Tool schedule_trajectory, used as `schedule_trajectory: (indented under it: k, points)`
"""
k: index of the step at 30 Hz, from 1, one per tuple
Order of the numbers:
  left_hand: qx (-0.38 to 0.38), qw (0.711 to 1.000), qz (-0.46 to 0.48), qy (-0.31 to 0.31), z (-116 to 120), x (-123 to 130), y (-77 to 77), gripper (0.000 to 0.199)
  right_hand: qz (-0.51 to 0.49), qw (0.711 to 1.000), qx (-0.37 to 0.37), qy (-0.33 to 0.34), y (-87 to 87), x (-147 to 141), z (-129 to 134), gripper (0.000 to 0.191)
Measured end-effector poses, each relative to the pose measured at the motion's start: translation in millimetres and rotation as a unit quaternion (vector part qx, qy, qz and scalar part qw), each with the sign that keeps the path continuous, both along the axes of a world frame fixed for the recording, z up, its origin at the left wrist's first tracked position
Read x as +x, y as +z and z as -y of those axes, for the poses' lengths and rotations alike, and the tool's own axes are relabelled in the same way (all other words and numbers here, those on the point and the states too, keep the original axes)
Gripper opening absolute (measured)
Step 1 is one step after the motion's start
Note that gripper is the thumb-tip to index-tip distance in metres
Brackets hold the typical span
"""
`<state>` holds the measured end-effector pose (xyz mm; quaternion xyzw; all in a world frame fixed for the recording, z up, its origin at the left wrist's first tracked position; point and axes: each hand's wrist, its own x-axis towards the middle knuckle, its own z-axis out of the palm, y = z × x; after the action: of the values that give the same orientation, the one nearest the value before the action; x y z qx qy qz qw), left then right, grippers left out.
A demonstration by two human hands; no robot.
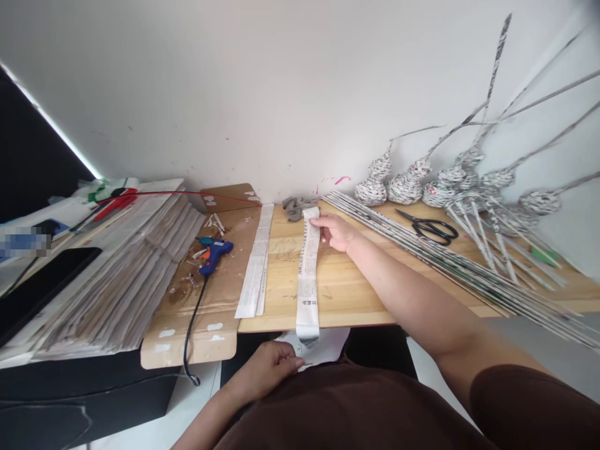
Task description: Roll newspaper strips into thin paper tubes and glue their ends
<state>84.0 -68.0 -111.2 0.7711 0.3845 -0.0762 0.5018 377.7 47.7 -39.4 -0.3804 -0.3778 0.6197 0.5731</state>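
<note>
A newspaper strip (308, 269) lies lengthwise over the wooden tabletop, its near end curling down past the front edge. My right hand (335, 231) pinches the strip's far end between thumb and fingers. Below the table edge, close to my lap, my left hand (276, 369) is closed with thumb against curled fingers. A small thin tip shows beside its thumb, too little to name. Left of the strip lie more newspaper strips (257, 265). A crumpled grey cloth (296, 207) sits just beyond the held strip.
A blue glue gun (215, 255) rests on cardboard (220, 306), its cord hanging over the edge. Stacked newspapers (140, 269) and a black phone (49, 290) stand left. Rolled paper sticks (412, 244), black scissors (429, 228) and several woven paper gourds (405, 187) occupy the right.
</note>
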Motion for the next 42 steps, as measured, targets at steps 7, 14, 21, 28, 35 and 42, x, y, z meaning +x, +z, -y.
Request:
schedule_trajectory:
  k: [7,14,21,28,35,42]
  points:
    - [0.033,0.970,0.216,0.105,-45,32,95.1,0.045,-0.044,0.996,0.018,0.078,4.4,-1,7,0.019]
    - [0.452,0.871,0.158,0.108,-181,111,110.8,0.053,-0.098,0.980,0.056,0.165,1.2,8,10,0.012]
    - [0.530,0.846,-0.055,0.015,-247,178,86.0,0.064,-0.076,0.956,0.039,0.282,-10.9,7,4,0.012]
    - [0.516,0.849,-0.101,0.061,-260,200,71.9,0.035,-0.085,0.952,0.027,0.294,-20.1,5,-4,0.010]
    - [0.501,0.848,-0.120,0.122,-261,202,78.4,0.060,-0.089,0.951,0.016,0.296,-22.4,6,-7,0.011]
    - [0.506,0.842,-0.096,0.161,-260,199,90.3,0.053,-0.101,0.949,0.004,0.297,-22.9,7,-8,0.012]
